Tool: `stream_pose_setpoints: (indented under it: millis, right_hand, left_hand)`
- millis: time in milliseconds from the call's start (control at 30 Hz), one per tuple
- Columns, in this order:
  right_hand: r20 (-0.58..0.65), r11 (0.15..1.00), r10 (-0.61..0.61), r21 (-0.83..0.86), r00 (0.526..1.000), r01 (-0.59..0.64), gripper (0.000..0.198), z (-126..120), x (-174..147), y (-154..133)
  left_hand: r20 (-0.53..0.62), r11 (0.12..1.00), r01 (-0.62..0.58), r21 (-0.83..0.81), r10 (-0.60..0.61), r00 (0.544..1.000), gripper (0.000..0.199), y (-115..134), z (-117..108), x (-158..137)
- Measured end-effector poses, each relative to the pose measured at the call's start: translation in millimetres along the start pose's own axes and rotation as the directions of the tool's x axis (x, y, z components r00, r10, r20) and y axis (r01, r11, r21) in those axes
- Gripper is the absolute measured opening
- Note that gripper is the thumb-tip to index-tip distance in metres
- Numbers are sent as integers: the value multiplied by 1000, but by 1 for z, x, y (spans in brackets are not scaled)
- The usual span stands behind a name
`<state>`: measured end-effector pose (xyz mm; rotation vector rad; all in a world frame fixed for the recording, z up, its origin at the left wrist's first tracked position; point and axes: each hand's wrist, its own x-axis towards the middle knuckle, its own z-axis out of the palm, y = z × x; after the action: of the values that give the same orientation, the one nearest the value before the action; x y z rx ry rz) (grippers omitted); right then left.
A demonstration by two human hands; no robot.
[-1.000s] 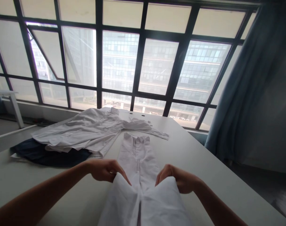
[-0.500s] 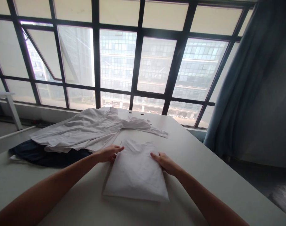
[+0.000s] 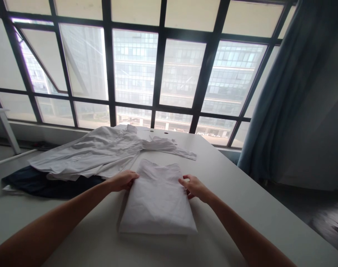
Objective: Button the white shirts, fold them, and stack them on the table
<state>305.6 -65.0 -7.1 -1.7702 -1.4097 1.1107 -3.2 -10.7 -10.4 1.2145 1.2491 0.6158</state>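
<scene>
Table [image 3: 241, 207] surface lies bare right of the folded shirt [image 3: 158, 200], its edge near. Left hand [image 3: 123, 180] and right hand [image 3: 194, 186] rest flat, fingers extended, on the shirt's white, rectangular sides, gripping nothing.

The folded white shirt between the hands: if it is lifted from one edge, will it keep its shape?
Probably not. The folded shirt is thin, creased cloth, so it would likely sag and unfold. It looks light. On the smooth table it should slide easily.

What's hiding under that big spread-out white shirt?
A dark blue cloth pokes out under the spread shirt, on the table. Most of it is covered, so I cannot tell what it is.
</scene>
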Motion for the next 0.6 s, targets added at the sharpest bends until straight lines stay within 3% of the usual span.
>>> stream_pose_setpoints:
  millis: [100,200,233,267,300,367,433,467,533,600]
  right_hand:
    - [237,986,91,-157,967,-54,53,-12,-21,-4]
    - [547,963,196,-262,814,-56,54,-18,-37,-4]
    - [600,958,220,-280,769,-55,52,-17,-39,-3]
    - [616,955,231,-290,754,-56,49,-16,-39,-2]
    - [603,956,225,-288,766,-54,46,-13,-37,-1]
    - [493,963,168,-266,854,-36,37,-7,-28,2]
    - [289,971,52,-239,956,19,29,-1,-17,4]
    - [180,973,-7,-228,984,49,25,1,-13,4]
    - [15,978,-82,-192,997,83,20,2,-9,2]
    - [-11,989,-82,-123,997,80,26,0,-11,-1]
  left_hand:
    - [104,991,-3,131,-11,995,44,7,-4,-16]
    - [253,957,7,289,-84,964,71,6,-10,-32]
    - [280,943,12,332,-110,954,80,4,-11,-35]
    - [282,932,11,362,-120,952,88,1,-11,-36]
    - [263,926,1,378,-108,959,92,-1,-10,-36]
    - [167,924,-50,378,-15,986,97,-5,-6,-30]
    - [21,919,-103,380,103,994,97,-6,-2,-21]
    - [-49,912,-117,392,148,988,96,-5,0,-17]
    - [-139,900,-109,422,183,973,93,-3,2,-12]
    - [-118,898,-94,429,159,980,91,-2,1,-14]
